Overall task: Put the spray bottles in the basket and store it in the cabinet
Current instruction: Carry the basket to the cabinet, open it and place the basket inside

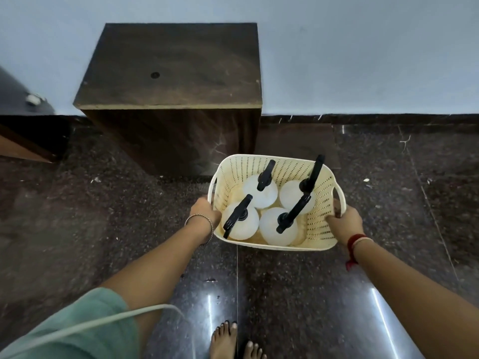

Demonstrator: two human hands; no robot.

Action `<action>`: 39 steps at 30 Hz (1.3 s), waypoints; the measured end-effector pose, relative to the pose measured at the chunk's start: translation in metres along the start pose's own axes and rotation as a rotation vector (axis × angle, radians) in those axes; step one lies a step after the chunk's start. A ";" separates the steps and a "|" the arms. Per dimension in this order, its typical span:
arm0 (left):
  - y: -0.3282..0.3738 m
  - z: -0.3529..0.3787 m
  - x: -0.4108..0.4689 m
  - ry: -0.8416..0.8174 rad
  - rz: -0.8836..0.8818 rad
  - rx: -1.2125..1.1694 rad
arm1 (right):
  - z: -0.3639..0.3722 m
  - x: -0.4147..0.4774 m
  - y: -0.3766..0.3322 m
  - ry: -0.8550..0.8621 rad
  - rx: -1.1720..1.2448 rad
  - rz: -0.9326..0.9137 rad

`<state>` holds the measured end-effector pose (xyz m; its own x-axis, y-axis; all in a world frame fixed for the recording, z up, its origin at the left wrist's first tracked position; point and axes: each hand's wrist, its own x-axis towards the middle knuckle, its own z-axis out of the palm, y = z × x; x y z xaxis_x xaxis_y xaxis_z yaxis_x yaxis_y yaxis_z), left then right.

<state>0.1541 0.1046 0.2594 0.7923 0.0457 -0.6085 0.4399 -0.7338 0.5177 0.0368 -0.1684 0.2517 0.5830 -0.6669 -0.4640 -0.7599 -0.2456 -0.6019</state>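
Note:
A cream perforated plastic basket [318, 230] hangs above the dark floor, held at both side handles. My left hand [204, 209] grips its left handle and my right hand [343, 220] grips its right handle. Inside stand several white spray bottles with black trigger heads, such as the near left one [239, 224] and the near right one [278, 226]. The dark wooden cabinet [176, 73] stands against the wall just beyond and to the left of the basket, its front seen from above and shut as far as I can tell.
A dark polished stone floor [298, 294] spreads below, with my bare feet [228, 340] at the bottom edge. A pale wall [363, 47] runs behind the cabinet. Dark furniture [23, 117] sits at the far left. A white cable [103, 320] crosses my left sleeve.

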 end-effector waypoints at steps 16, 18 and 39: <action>0.035 0.024 0.054 -0.167 0.174 0.186 | 0.004 0.032 0.039 0.051 0.220 0.167; 0.043 0.020 0.053 0.012 0.295 0.138 | -0.002 0.036 0.042 0.030 0.236 0.177; 0.164 0.042 0.104 0.525 0.779 2.004 | -0.023 -0.011 0.174 0.091 0.261 0.465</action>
<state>0.2905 -0.0393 0.2559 0.7042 -0.6427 -0.3018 -0.5381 -0.2058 -0.8174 -0.1082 -0.2193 0.1672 0.1663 -0.7249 -0.6685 -0.8285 0.2649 -0.4934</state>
